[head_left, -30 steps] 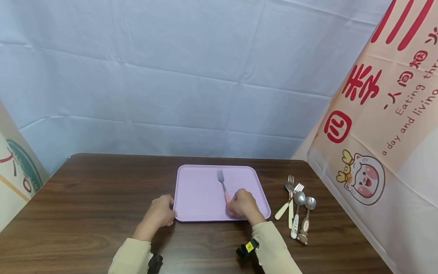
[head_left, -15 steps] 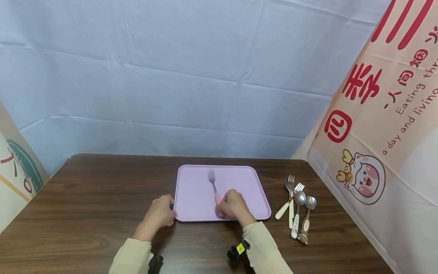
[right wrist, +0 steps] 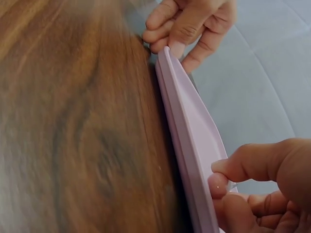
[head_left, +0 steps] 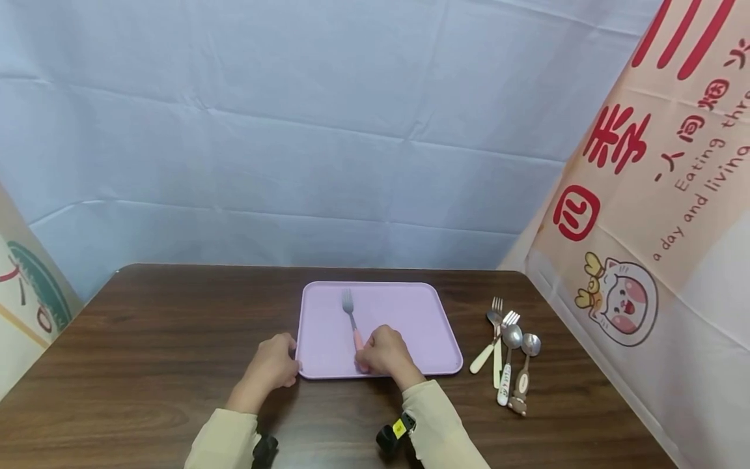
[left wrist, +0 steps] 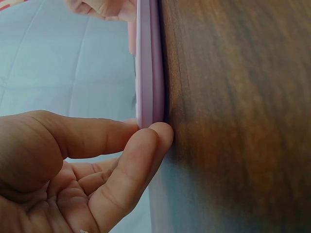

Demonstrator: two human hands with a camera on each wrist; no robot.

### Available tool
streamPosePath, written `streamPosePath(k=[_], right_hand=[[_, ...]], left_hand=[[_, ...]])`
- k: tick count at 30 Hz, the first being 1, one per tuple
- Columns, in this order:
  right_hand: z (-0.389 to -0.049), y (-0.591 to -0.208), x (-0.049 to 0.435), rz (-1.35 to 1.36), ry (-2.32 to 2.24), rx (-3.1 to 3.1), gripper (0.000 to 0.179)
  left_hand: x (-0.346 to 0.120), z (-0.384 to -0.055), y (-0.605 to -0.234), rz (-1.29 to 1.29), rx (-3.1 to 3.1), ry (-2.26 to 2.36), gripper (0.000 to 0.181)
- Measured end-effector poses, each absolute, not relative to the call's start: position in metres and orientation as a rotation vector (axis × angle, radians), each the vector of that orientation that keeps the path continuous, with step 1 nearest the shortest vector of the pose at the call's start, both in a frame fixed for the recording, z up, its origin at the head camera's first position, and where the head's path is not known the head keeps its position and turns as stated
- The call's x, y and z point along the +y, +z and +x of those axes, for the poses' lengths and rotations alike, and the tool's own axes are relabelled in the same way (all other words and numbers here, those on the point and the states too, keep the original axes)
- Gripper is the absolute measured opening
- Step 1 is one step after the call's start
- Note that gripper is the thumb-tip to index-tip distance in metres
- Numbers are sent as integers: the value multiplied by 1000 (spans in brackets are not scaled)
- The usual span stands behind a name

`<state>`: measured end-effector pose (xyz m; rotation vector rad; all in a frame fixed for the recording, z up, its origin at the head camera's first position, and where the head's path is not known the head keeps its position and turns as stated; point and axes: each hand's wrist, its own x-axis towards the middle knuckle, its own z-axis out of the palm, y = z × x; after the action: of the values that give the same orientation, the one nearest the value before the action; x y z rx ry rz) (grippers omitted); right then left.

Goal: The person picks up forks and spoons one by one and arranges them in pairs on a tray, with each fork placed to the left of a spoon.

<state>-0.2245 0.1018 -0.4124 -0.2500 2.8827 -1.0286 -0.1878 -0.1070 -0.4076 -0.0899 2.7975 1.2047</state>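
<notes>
A fork (head_left: pixel 357 339) with a pink handle and grey metal tines lies along the left part of a light purple tray (head_left: pixel 404 306). My right hand (head_left: pixel 385 352) pinches the end of its handle low over the tray's near side; in the right wrist view, thumb and fingers close around the rounded pink tip (right wrist: pixel 218 186). My left hand (head_left: pixel 271 362) is at the tray's near left corner. Seen from the left wrist, its thumb is at the inner side of the rim (left wrist: pixel 148 87) and its fingertips (left wrist: pixel 160 133) at the outer side, pinching the corner.
Right of the tray, several forks and spoons lie bunched on the brown wooden table (head_left: pixel 176 339), among them a spoon (head_left: pixel 520 384) with a brown bear-shaped handle. A pale blue cloth (head_left: pixel 263 130) hangs behind, and a printed cloth (head_left: pixel 633 260) borders the right side.
My right hand has carried the fork leftward across the tray, from right of its middle to its left part. The left hand has stayed at the corner, and the tray is still.
</notes>
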Motion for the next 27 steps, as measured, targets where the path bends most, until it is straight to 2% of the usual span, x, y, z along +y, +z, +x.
streamPosePath(k=[27], right_hand=[[-221,-420,62,-308,-1114,2920,15]], left_hand=[[-109,-189,-411,-58,2794,1238,28]])
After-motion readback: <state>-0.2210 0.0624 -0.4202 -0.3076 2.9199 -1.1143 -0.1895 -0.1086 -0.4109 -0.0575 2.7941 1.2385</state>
